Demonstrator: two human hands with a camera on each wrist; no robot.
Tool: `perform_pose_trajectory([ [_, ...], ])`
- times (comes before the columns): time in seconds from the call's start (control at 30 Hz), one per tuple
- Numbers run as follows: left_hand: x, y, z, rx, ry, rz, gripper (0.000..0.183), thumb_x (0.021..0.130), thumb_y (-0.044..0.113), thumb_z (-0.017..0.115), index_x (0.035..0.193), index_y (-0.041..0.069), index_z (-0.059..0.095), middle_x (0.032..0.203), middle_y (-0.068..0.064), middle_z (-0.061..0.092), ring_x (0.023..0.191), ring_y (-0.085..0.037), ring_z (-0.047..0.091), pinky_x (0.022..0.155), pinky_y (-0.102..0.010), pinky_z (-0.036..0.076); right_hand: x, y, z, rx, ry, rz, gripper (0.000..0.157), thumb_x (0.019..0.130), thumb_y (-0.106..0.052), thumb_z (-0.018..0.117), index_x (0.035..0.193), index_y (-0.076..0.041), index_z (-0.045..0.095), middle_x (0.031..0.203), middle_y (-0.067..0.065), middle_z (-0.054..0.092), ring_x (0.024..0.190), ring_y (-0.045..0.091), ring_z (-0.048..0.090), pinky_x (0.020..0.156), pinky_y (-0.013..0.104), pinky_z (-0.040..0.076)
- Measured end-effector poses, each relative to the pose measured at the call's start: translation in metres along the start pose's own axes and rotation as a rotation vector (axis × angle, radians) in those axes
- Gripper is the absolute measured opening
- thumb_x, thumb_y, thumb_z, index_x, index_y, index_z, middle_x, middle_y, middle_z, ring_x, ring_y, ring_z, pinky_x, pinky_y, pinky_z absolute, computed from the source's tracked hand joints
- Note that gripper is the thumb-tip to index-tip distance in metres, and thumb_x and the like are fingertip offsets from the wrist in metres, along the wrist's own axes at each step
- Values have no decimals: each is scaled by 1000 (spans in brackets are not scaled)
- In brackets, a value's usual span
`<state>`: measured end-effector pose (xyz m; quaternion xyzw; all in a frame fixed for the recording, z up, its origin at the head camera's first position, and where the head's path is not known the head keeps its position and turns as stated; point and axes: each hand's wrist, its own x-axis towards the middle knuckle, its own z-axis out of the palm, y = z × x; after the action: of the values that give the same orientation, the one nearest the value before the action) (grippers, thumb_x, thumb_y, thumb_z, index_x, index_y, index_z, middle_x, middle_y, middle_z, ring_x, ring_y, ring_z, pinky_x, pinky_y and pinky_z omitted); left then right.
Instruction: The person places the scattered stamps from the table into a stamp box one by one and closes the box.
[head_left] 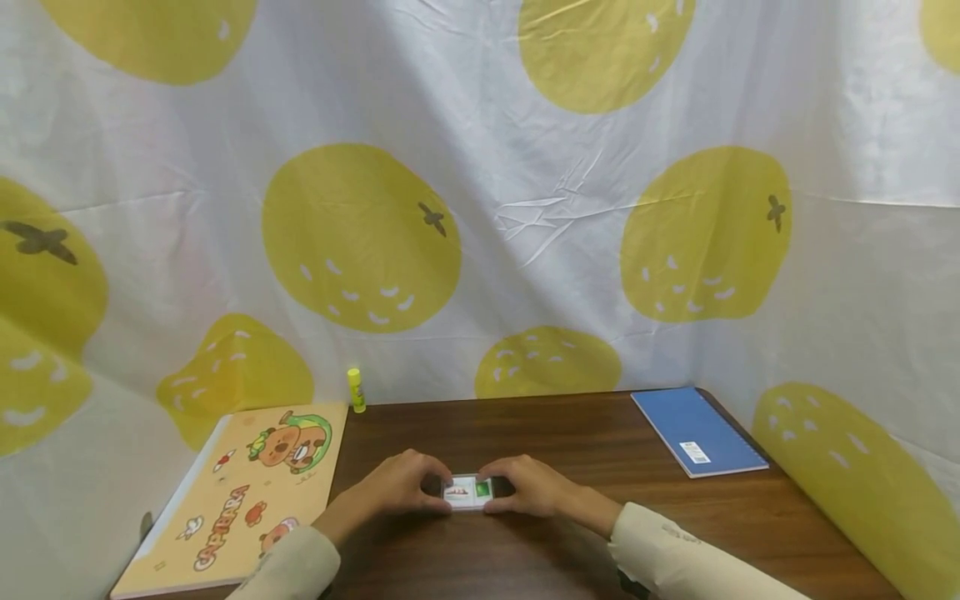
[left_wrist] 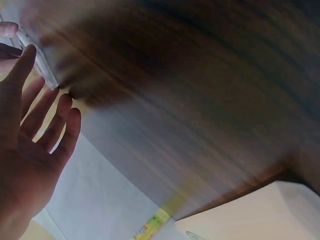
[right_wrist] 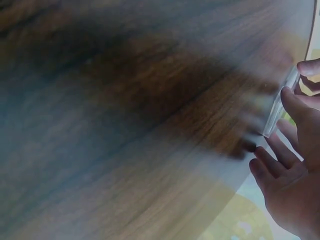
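A small flat clear plastic case (head_left: 467, 492) with a white face and red and green printing is held at its two short ends, low over the table. My left hand (head_left: 408, 483) pinches the left end between thumb and fingers, and my right hand (head_left: 531, 487) does the same at the right end. Seen nearly edge-on, the case (left_wrist: 44, 62) shows at the upper left of the left wrist view, with the other fingers of that hand spread below it. In the right wrist view the case (right_wrist: 276, 111) is a thin transparent strip under the right thumb.
A capybara-print book (head_left: 247, 492) lies on the left of the brown wooden table (head_left: 525, 425). Behind it a yellow glue stick (head_left: 356, 391) stands upright. On the right lies a blue notebook (head_left: 699, 432). A fruit-print curtain (head_left: 480, 275) surrounds the table.
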<state>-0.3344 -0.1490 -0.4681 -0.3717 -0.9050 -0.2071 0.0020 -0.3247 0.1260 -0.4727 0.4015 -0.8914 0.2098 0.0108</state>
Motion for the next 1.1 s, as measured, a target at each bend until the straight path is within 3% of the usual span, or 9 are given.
perform_pose_trajectory([
  [0.5, -1, 5, -1, 118, 46, -3, 36, 78, 40, 91, 102, 16, 81, 100, 2, 78, 87, -9, 67, 80, -35, 57, 8, -9, 0, -49, 11, 29, 41, 88, -27, 84, 123, -9, 72, 125, 9, 73, 110, 22, 70, 92, 35, 56],
  [0.83, -6, 6, 4, 56, 83, 6, 37, 76, 38, 93, 101, 14, 80, 96, -1, 78, 81, -12, 67, 71, -32, 55, 3, -9, 6, -25, 58, -7, 37, 87, -22, 86, 118, -8, 73, 118, 10, 75, 100, 21, 71, 82, 33, 56],
  [1.1, -3, 4, 6, 82, 92, -41, 40, 72, 45, 93, 100, 19, 81, 95, 4, 77, 79, -6, 62, 70, -30, 54, -2, -7, 6, -11, 59, 26, 39, 87, -25, 85, 121, -9, 72, 118, 9, 75, 99, 18, 69, 82, 34, 55],
])
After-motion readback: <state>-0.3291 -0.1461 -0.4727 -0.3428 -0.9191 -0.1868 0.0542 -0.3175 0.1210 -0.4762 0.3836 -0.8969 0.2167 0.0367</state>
